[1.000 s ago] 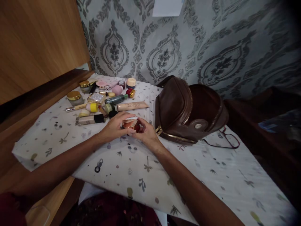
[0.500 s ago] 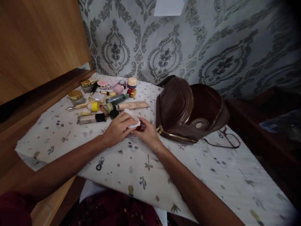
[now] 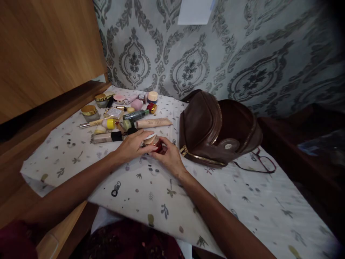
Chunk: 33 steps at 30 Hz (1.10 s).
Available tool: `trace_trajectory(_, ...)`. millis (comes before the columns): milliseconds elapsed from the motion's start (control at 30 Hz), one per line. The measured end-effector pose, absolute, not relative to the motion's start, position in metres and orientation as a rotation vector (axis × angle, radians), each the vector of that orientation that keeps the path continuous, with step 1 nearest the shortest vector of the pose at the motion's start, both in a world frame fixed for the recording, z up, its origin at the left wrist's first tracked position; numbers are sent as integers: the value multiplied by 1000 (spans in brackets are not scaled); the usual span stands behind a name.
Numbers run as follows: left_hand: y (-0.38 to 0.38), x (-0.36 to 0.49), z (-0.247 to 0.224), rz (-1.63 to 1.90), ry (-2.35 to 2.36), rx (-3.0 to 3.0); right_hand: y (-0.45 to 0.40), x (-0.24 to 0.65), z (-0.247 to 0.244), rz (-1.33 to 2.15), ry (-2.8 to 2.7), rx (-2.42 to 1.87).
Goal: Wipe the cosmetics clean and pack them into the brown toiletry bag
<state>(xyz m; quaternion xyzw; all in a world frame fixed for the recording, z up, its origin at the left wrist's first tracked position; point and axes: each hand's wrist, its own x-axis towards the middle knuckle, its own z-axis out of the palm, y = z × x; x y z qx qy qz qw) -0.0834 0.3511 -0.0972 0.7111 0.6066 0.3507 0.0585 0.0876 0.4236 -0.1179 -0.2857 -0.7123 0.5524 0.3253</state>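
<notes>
My right hand (image 3: 170,157) is closed around a small red jar (image 3: 157,146) with a beige top, held just above the printed cloth (image 3: 151,208). From the other side my left hand (image 3: 132,144) is closed on a folded white wipe (image 3: 150,136), its thumb against the front of the jar. Fingers cover much of the jar and most of the wipe. Close behind the hands lie a beige squeeze tube (image 3: 153,122) and a bottle of foundation with a black cap (image 3: 106,137).
Jars with gold lids (image 3: 90,112), a dark green tube (image 3: 134,115) and other cosmetics are spread at the back left. A brown leather bag (image 3: 199,129) stands unzipped to the right, with eyeglasses (image 3: 265,162) beside it. Patterned wall behind.
The white wipe, which was draped over the jar's top, now sits lower under my left fingers, and more of the jar shows. My left thumb has stretched across the jar's front.
</notes>
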Motion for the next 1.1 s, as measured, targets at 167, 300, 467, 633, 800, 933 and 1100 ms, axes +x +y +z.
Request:
trace_trajectory(167, 353, -81, -100, 1187, 1850, 2148, 423, 87, -116, 1429, -1863, -745)
trace_trajectory(300, 353, -81, -97, 1224, 1860, 2126, 423, 87, -115, 1471, -1795, -722)
trace_trajectory(467, 353, -80, -95, 1260, 1910, 2127, 425, 88, -117, 1419, -1810, -772)
trace_trajectory(633, 350, -75, -99, 1413, 1821, 2391, 426, 88, -120, 1369, -1839, -766)
trace_trajectory(800, 345, -71, -92, 1283, 1817, 2715, 427, 89, -119, 1320, -1884, -750)
trace_trajectory(933, 342, -68, -84, 1164, 1813, 2945, 425, 90, -119, 1189, -1961, -741)
trace_trajectory(1100, 342, -65, -83, 1155, 1854, 2920, 422, 91, -122, 949, -2058, -655)
